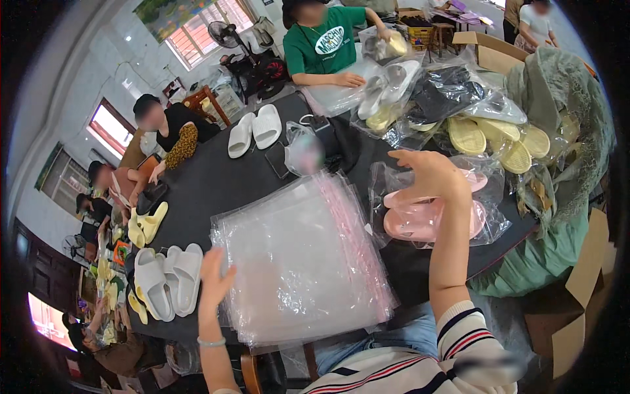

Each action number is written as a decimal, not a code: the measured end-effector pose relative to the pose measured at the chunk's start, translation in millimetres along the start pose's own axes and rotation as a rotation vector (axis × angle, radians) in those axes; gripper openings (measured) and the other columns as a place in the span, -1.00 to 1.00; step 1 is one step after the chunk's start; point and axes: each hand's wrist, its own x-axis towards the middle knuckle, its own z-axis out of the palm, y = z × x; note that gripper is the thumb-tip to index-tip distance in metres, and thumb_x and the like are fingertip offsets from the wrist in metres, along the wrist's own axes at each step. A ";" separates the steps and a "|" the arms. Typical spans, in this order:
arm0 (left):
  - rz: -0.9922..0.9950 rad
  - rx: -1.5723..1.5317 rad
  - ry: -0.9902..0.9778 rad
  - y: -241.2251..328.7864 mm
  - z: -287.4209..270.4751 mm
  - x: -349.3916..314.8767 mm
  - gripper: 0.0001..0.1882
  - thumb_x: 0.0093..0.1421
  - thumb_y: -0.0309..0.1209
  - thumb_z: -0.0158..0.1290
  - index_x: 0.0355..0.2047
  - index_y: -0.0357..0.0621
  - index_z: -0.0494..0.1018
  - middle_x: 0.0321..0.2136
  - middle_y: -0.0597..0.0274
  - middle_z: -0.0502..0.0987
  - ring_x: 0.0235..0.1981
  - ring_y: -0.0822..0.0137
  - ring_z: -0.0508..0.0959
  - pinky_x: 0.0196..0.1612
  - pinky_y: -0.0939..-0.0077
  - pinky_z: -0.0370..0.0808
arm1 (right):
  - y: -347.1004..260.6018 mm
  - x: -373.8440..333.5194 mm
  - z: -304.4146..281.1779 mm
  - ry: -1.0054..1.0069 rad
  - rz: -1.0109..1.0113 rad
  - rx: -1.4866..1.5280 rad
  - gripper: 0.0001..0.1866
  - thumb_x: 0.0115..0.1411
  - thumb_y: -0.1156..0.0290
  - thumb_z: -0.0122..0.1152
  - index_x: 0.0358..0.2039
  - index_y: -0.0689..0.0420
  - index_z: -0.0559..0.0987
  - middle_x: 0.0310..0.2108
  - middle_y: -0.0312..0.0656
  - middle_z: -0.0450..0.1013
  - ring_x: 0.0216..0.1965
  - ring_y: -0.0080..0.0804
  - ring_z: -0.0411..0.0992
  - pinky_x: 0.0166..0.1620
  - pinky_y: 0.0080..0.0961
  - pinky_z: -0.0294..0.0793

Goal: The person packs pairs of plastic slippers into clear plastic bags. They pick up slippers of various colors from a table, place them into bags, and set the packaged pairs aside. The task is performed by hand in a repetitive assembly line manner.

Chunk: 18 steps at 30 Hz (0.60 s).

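Note:
My right hand (430, 176) is spread over a pair of pink slide slippers (420, 220) in a clear plastic bag; whether its palm touches them I cannot tell. Its fingers point left, apart from each other. At the left edge of a thick stack of clear plastic bags (295, 262), my left hand (215, 279) is open with the thumb out, holding nothing visible. The stack lies flat in front of me, with pinkish edges along its right side. Left of that hand are grey-white slides (169, 282), side by side.
White slides (254, 131) and a phone (279, 159) lie farther back on the dark table (197, 203). Bagged yellow slippers (499, 139) and black ones (446, 92) pile up at the right. A co-worker in a green shirt (328, 43) handles bags opposite. A cardboard box (571, 315) stands lower right.

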 end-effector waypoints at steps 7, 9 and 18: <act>-0.056 0.244 -0.077 86.9 76.7 11.7 -0.28 0.20 0.11 -0.09 0.29 0.07 0.15 0.30 -0.04 0.09 0.33 -0.16 0.00 0.26 -0.36 -0.23 | -10.1 27.6 45.1 -0.025 -0.106 -0.096 0.12 -0.33 -0.02 0.51 0.27 0.04 0.21 0.22 0.09 0.21 0.15 0.01 0.30 0.13 -0.20 0.35; -0.077 0.260 -0.023 81.8 84.2 7.3 -0.27 0.20 0.13 -0.11 0.30 0.08 0.14 0.31 -0.04 0.08 0.34 -0.18 -0.02 0.25 -0.38 -0.24 | -28.2 28.6 48.7 -0.078 -0.021 -0.197 0.10 -0.35 -0.01 0.53 0.25 0.02 0.26 0.17 0.11 0.27 0.14 -0.01 0.32 0.11 -0.15 0.37; -0.074 0.244 0.003 80.0 85.9 6.5 -0.28 0.21 0.11 -0.11 0.31 0.08 0.12 0.30 -0.07 0.09 0.31 -0.21 0.05 0.25 -0.36 -0.21 | 34.3 29.8 34.2 0.258 0.107 -0.064 -0.70 0.05 0.65 0.02 -0.21 0.08 0.56 -0.31 -0.04 0.50 -0.20 -0.05 0.49 -0.16 -0.25 0.46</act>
